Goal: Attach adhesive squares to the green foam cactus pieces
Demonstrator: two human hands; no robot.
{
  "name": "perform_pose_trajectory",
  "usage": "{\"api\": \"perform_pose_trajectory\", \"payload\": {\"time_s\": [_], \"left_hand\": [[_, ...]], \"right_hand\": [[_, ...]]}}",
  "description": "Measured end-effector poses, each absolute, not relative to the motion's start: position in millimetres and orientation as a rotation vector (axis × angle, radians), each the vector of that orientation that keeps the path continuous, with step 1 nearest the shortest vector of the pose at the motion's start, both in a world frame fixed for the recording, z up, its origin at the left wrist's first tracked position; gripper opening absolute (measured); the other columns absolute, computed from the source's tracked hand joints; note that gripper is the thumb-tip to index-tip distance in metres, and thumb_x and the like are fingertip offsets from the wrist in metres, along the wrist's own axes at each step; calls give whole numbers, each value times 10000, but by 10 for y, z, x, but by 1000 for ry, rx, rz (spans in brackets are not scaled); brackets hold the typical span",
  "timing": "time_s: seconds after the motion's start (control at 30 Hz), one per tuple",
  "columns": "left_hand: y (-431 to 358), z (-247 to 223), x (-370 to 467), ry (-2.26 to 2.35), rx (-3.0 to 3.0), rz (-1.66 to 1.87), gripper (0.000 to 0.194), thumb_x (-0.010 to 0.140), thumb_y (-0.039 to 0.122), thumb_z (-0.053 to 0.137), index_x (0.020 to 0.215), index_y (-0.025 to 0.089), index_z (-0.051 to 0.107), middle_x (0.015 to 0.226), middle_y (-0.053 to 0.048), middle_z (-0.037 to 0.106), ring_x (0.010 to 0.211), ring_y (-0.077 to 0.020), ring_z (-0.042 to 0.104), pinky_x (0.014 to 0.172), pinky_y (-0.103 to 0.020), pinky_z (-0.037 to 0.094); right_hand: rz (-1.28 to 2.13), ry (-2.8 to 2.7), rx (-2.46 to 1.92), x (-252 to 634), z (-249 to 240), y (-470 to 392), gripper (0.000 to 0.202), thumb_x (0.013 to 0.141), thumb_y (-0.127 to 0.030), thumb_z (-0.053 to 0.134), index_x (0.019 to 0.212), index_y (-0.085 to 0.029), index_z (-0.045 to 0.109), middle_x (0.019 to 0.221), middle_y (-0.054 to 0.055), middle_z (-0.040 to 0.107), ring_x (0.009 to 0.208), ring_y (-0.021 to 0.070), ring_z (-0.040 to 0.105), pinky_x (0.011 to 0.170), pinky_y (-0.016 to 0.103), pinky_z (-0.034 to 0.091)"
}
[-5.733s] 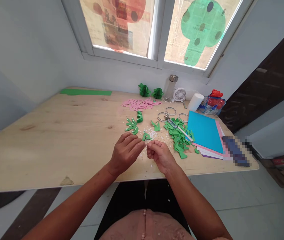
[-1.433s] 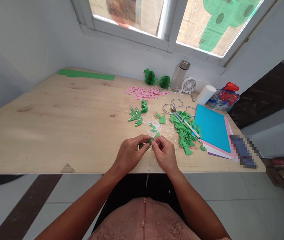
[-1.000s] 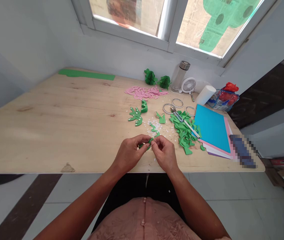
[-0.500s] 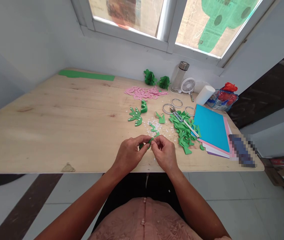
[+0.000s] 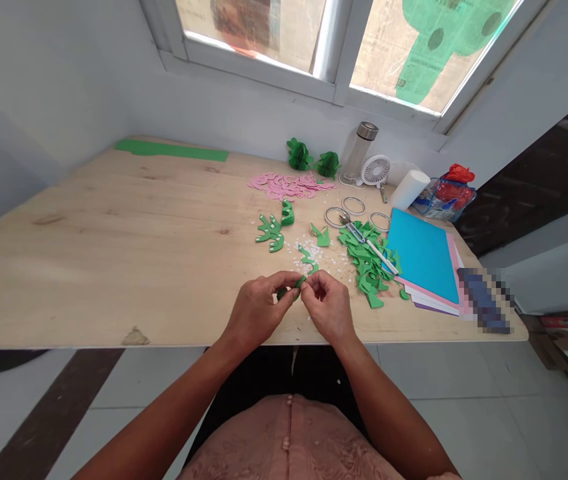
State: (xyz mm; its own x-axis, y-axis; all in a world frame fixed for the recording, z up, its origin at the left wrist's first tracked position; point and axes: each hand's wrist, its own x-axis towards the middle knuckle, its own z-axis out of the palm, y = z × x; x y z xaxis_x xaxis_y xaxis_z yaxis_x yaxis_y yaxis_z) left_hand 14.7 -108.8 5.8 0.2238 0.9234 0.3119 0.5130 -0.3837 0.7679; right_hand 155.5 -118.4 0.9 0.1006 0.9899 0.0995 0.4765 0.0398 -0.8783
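Near the table's front edge, my left hand (image 5: 260, 305) pinches a small green paper piece (image 5: 298, 287) between thumb and fingers. My right hand (image 5: 330, 303) touches the same piece from the right, fingertips pressed together; whether it grips the piece is hidden. A curved green strip (image 5: 308, 257) lies just beyond the fingertips, among tiny white bits (image 5: 320, 253). Further left are green cut-out shapes with white patches (image 5: 270, 230) and a small green stack (image 5: 287, 213). A folded green scrap (image 5: 321, 235) lies to their right.
Green scraps (image 5: 371, 273) are heaped on the right under scissors (image 5: 353, 229) and a white-handled tool (image 5: 382, 257). Beside them lie blue sheets (image 5: 421, 257). Pink cut-outs (image 5: 289, 185), a bottle (image 5: 359, 153), a fan (image 5: 376, 171) and a white roll (image 5: 411, 190) stand or lie toward the wall.
My right fingertips have shifted very slightly to the left at the small green piece. Both hands otherwise stay in nearly the same place.
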Motion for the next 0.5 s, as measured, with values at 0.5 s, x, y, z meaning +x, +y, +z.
{"api": "perform_pose_trajectory", "payload": {"time_s": [0.5], "left_hand": [[-1134,66,120,1362,2118,1021,242,822,208,522,1045,248,610,952,-18,742,736,-178,684,674,-285,521]], "right_hand": [[953,-1387,-1497,1558,-46,-1179,141,749,-299,549,655,-198,522,523,-55,502,467,89,434,459,215,330]]}}
